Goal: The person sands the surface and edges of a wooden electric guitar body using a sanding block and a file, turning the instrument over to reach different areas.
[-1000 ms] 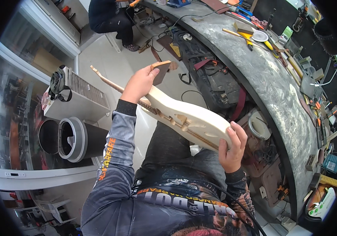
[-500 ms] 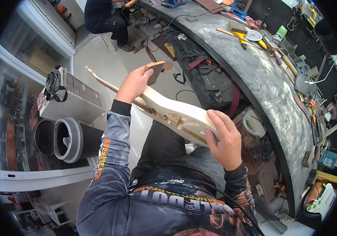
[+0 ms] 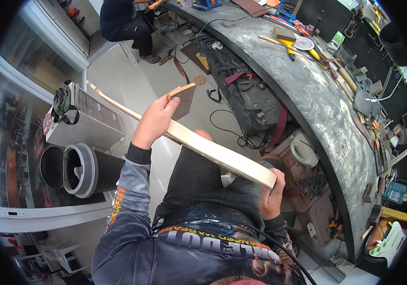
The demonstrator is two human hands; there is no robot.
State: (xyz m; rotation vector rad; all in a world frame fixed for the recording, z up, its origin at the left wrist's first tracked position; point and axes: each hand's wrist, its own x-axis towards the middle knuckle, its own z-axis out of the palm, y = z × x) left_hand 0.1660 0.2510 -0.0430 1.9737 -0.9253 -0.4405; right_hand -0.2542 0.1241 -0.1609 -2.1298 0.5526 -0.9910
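Note:
An unfinished pale-wood electric guitar (image 3: 218,153) lies slanted across my lap, its edge turned up and its face mostly hidden. Its thin neck (image 3: 113,100) points to the far left. My left hand (image 3: 155,122) pinches a flat brown sanding block (image 3: 183,104) with an orange-tinted edge between thumb and fingers. That hand is above the neck end of the body; whether it also touches the wood is hard to tell. At the body's near right end my right hand (image 3: 273,194) is closed around the edge, thumb side up.
A long grey workbench (image 3: 317,102) curves along the right, crowded with tools at its back. Below it are a white bucket (image 3: 304,149) and a black case (image 3: 246,99). Left stand a lidded bin (image 3: 87,168) and a cabinet (image 3: 92,116). Another person (image 3: 125,26) sits at the far left.
The guitar has tipped so its edge faces up and its face has turned from view. My right hand has moved down and gripped the end. The sanding block shows more of its flat side.

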